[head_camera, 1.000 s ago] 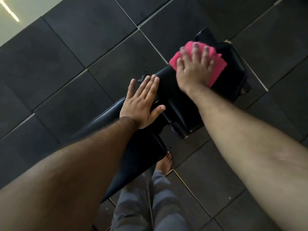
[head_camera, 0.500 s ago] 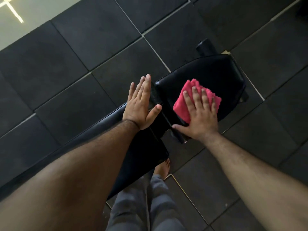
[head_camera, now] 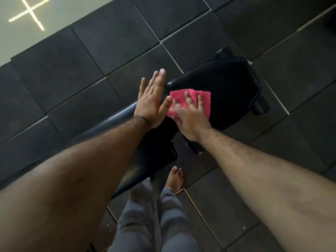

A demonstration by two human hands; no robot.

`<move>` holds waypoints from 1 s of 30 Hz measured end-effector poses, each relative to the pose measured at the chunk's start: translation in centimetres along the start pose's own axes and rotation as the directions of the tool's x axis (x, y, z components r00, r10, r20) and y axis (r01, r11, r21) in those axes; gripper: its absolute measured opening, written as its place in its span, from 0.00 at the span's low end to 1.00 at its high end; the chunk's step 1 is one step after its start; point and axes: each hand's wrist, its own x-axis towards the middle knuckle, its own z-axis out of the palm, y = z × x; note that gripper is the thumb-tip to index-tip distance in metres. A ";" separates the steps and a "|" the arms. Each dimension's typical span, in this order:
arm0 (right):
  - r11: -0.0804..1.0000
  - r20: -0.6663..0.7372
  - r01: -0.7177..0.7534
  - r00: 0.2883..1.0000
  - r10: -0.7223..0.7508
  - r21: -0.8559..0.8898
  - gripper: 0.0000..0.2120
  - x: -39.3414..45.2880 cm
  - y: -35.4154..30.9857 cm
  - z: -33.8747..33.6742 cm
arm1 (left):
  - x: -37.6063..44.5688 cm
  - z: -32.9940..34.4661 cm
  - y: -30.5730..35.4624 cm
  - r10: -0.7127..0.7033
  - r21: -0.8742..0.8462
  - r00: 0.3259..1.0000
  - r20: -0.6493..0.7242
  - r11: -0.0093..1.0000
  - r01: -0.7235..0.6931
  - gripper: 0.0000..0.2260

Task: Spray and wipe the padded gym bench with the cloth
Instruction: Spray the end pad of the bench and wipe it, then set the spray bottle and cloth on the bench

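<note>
One head-worn wide-angle view looks steeply down, close over both forearms. The surface [head_camera: 227,88] runs from 8 o'clock toward 2 o'clock across the tiled floor [head_camera: 91,70]; the person's foot [head_camera: 175,177] lies toward 6 o'clock.

both forearms [head_camera: 254,171] bare from elbow to wrist, no sleeves in view, visibly haired. left hand [head_camera: 152,104] and right hand [head_camera: 190,115] ungloved, without rings or watch. grey loose trousers [head_camera: 151,222], soft creased fabric, reaching the ankle. one foot [head_camera: 175,177] visible, bare, no sock or shoe.
</note>
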 end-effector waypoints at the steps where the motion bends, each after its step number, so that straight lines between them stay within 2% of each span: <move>1: 0.997 0.095 -0.033 0.995 0.027 0.066 0.20 -1.6 0.0 0.1 | -0.5 -0.4 0.6 -0.006 -0.008 1.000 -0.007 1.000 0.006 0.40; 3: 0.936 0.286 -0.211 0.950 0.129 0.282 0.20 -4.4 -0.8 -0.4 | -1.6 -1.2 1.7 -0.023 -0.042 0.999 -0.024 0.999 0.022 0.38; 4: 0.864 0.286 -0.272 0.945 0.157 0.425 0.21 -5.4 -1.7 -1.1 | -2.3 -1.8 2.1 -0.039 -0.062 0.999 -0.037 0.997 0.036 0.38; 6: 0.744 0.138 -0.250 0.968 0.210 0.620 0.20 -6.3 -4.1 -2.4 | -3.9 -3.0 2.5 -0.093 -0.101 0.993 -0.074 0.991 0.085 0.37; 8: 0.747 -0.035 -0.209 0.954 0.296 0.631 0.18 -5.6 -6.5 -3.3 | -5.8 -4.3 2.4 -0.170 -0.146 0.977 -0.126 0.978 0.151 0.35; 9: 0.754 -0.084 -0.211 0.939 0.332 0.622 0.21 -4.8 -7.8 -3.7 | -6.9 -5.0 2.1 -0.216 -0.174 0.964 -0.157 0.967 0.189 0.34; 10: 0.707 -0.072 -0.233 0.925 0.373 0.667 0.23 -4.0 -9.4 -4.1 | -8.0 -5.7 1.7 -0.264 -0.205 0.946 -0.189 0.953 0.225 0.32; 12: 0.480 0.072 -0.282 0.910 0.408 0.831 0.22 -2.5 -12.9 -4.4 | -10.8 -7.1 0.7 -0.365 -0.282 0.896 -0.253 0.914 0.293 0.27; 13: 0.400 0.108 -0.281 0.909 0.404 0.872 0.20 -1.7 -14.6 -4.4 | -12.5 -7.8 0.0 -0.418 -0.326 0.863 -0.286 0.889 0.322 0.26; 16: 0.294 0.143 -0.252 0.927 0.347 0.922 0.15 -0.2 -19.4 -3.6 | -18.4 -9.9 -2.2 -0.556 -0.410 0.741 -0.376 0.817 0.406 0.22; 19: 0.195 0.265 -0.300 0.946 0.189 0.934 0.10 -0.3 -24.6 -1.9 | -25.3 -12.2 -5.1 -0.635 -0.434 0.625 -0.454 0.770 0.468 0.17; 21: 0.271 0.314 -0.326 0.945 0.090 0.905 0.09 -0.9 -27.8 -0.2 | -30.3 -13.4 -6.6 -0.675 -0.418 0.522 -0.522 0.736 0.533 0.13; 22: 0.346 0.320 -0.321 0.945 0.061 0.882 0.09 -1.3 -29.4 0.7 | -32.8 -13.9 -7.2 -0.716 -0.439 0.429 -0.551 0.685 0.581 0.12; 24: 0.481 0.311 -0.289 0.950 0.036 0.827 0.03 -2.1 -32.3 2.6 | -36.8 -14.8 -7.9 -0.811 -0.590 0.134 -0.570 0.518 0.620 0.15; 25: 0.527 0.300 -0.268 0.954 0.027 0.807 0.01 -2.6 -33.7 3.5 | -38.4 -15.4 -8.3 -0.818 -0.668 -0.014 -0.575 0.459 0.586 0.17; 26: 0.566 0.284 -0.244 0.959 0.017 0.787 0.03 -3.0 -35.0 4.4 | -39.5 -15.9 -9.0 -0.796 -0.714 -0.122 -0.592 0.448 0.538 0.22; 27: 0.603 0.272 -0.216 0.962 -0.001 0.768 0.04 -3.5 -36.1 5.2 | -40.3 -16.5 -9.9 -0.777 -0.733 -0.174 -0.605 0.458 0.503 0.29; 28: 0.643 0.265 -0.189 0.964 -0.022 0.742 0.05 -4.0 -37.1 5.8 | -40.7 -17.3 -11.0 -0.780 -0.737 -0.164 -0.604 0.468 0.488 0.39; 29: 0.681 0.254 -0.161 0.966 -0.037 0.714 0.05 -4.5 -38.0 6.3 | -40.8 -18.3 -12.1 -0.799 -0.730 -0.097 -0.593 0.483 0.483 0.48; 30: 0.715 0.239 -0.134 0.970 -0.047 0.686 0.06 -4.9 -38.8 6.8 | -40.8 -19.1 -13.2 -0.820 -0.714 0.007 -0.572 0.502 0.488 0.52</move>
